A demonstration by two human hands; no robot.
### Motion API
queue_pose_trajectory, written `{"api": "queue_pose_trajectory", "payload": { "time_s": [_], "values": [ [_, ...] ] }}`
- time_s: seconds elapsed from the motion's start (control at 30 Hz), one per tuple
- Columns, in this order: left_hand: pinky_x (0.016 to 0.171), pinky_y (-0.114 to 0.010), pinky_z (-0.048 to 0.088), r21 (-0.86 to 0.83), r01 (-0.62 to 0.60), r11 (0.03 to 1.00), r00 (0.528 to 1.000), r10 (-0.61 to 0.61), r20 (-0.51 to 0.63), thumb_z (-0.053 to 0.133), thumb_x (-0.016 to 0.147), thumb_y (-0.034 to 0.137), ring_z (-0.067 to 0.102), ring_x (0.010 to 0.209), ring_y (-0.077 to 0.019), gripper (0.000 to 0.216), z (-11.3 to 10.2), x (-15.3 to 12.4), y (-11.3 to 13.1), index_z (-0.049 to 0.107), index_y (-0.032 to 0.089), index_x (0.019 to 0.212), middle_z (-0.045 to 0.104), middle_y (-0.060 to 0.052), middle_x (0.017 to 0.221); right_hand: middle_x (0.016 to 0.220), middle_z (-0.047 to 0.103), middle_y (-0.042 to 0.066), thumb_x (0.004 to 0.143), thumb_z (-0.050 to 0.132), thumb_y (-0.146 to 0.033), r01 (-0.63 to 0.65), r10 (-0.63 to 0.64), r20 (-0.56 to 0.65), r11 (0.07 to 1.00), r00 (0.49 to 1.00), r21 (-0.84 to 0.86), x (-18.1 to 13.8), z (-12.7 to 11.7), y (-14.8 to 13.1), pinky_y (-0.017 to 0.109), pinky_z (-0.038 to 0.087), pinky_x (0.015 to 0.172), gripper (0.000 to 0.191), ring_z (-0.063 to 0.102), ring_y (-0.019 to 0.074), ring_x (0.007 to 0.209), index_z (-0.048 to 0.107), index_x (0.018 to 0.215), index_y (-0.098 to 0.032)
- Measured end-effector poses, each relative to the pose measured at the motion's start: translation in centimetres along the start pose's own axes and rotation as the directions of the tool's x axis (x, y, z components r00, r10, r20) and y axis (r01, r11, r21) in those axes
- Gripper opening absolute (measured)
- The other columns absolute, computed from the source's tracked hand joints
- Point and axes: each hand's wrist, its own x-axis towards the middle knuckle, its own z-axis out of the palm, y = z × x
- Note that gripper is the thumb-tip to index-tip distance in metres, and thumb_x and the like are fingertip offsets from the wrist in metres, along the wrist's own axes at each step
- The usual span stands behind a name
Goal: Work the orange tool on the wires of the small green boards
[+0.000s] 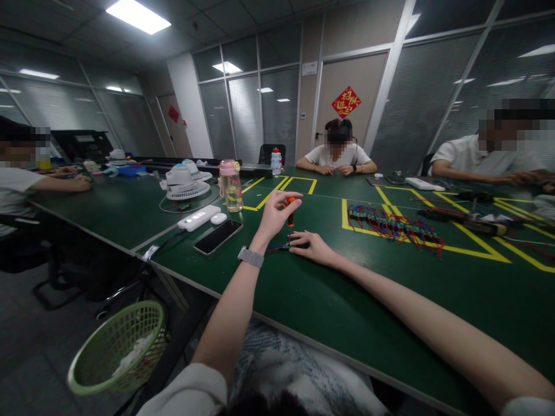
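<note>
Currently in the left hand (276, 215): a slim screwdriver with an orange-and-black handle (291, 219), pinched between thumb and fingers, nearly upright, tip down.
Right hand (314, 248): fingers parted around the tip, at a small circuit board with thin red and blue wires (285, 247); whether they pinch it or only steady it, I cannot tell.
Small board: on the dark green surface (342, 306), beneath the screwdriver; work on it looks under way, not finished.
Screwdriver tip: what it meets is too small to make out, partly behind fingers.
Row of small green boards with red and blue leads (392, 224): within yellow tape to the right; done or waiting, unclear.
Left side: a black smartphone (219, 237) beside a white power strip (198, 218).
Far right: a person in a white top (462, 151), cut off by the edge, hands blurred.
</note>
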Motion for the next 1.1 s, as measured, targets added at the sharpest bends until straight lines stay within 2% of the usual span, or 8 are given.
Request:
{"api": "queue_pose_trajectory", "payload": {
  "time_s": [0.17,0.27,0.37,0.53,0.7,0.87,1.0,1.1],
  "values": [
    [0.074,-0.030,0.051,-0.217,0.088,0.972,0.991,-0.063,0.118,0.052,0.085,0.034,0.064,0.087,-0.0164,0.031,0.23,-0.06,0.13,0.064,0.018,0.109,0.065,-0.008,0.105,0.119,0.063,0.007,0.078,0.062,-0.038,-0.001,0.001,0.006,1.000,1.000,-0.009,0.01,0.07,0.00,0.051,0.027,0.107,0.025,0.051,0.0274,0.120,0.071,0.099,-0.027],
    [0.072,-0.027,0.051,-0.117,0.047,0.992,0.998,-0.042,0.048,0.062,0.078,0.034,0.063,0.079,-0.0142,0.027,0.26,-0.03,0.06,0.068,0.017,0.098,0.066,-0.006,0.094,0.120,0.063,0.007,0.079,0.061,-0.039,-0.004,0.004,0.007,1.000,1.000,-0.027,0.01,0.10,0.05,0.051,0.027,0.107,0.026,0.051,0.0275,0.120,0.071,0.100,-0.027],
    [0.077,-0.025,0.049,-0.007,-0.008,1.000,1.000,0.008,-0.004,0.060,0.080,0.032,0.060,0.091,-0.0151,0.021,0.14,0.08,-0.01,0.070,0.019,0.093,0.062,-0.007,0.104,0.120,0.063,0.007,0.079,0.061,-0.039,0.001,-0.001,0.008,1.000,1.000,-0.020,0.02,0.10,0.07,0.050,0.029,0.107,0.027,0.051,0.0277,0.120,0.071,0.100,-0.026],
    [0.075,-0.030,0.051,-0.202,0.083,0.976,0.992,-0.062,0.108,0.051,0.085,0.032,0.063,0.084,-0.0155,0.029,0.10,0.12,-0.16,0.064,0.018,0.107,0.065,-0.007,0.100,0.119,0.063,0.007,0.079,0.062,-0.038,-0.001,0.001,0.006,1.000,1.000,-0.008,-0.01,0.01,-0.13,0.050,0.030,0.106,0.026,0.051,0.0275,0.120,0.071,0.100,-0.027],
    [0.073,-0.026,0.049,-0.001,-0.024,1.000,1.000,0.024,-0.008,0.063,0.077,0.033,0.060,0.088,-0.0159,0.021,0.12,0.04,-0.13,0.071,0.018,0.090,0.062,-0.007,0.099,0.119,0.064,0.008,0.079,0.062,-0.038,0.007,-0.007,-0.001,1.000,1.000,-0.006,-0.02,0.00,-0.16,0.051,0.029,0.106,0.025,0.052,0.0281,0.119,0.072,0.099,-0.026],
    [0.070,-0.027,0.051,-0.160,0.054,0.986,0.994,-0.038,0.099,0.052,0.085,0.033,0.062,0.085,-0.0152,0.031,0.18,0.02,-0.07,0.064,0.019,0.109,0.063,-0.007,0.103,0.119,0.064,0.007,0.078,0.063,-0.038,-0.016,0.016,0.000,1.000,1.000,0.015,0.02,0.05,-0.12,0.050,0.031,0.105,0.025,0.051,0.0276,0.120,0.072,0.098,-0.027],
    [0.069,-0.024,0.050,-0.047,0.011,0.999,0.999,-0.009,0.032,0.063,0.077,0.034,0.060,0.082,-0.0143,0.025,0.12,-0.04,0.02,0.069,0.019,0.096,0.063,-0.006,0.098,0.118,0.064,0.007,0.077,0.064,-0.040,-0.035,0.035,0.000,0.999,0.999,0.013,0.09,0.00,-0.24,0.050,0.028,0.107,0.025,0.052,0.0274,0.119,0.073,0.096,-0.026],
    [0.072,-0.024,0.051,-0.075,0.014,0.997,0.999,-0.011,0.048,0.056,0.082,0.032,0.060,0.092,-0.0162,0.024,0.06,0.02,-0.05,0.069,0.019,0.097,0.060,-0.008,0.109,0.118,0.064,0.008,0.077,0.064,-0.042,-0.059,0.059,0.004,0.998,0.998,0.028,0.16,-0.04,-0.33,0.050,0.026,0.108,0.027,0.052,0.0274,0.119,0.072,0.097,-0.026]
  ]
}}
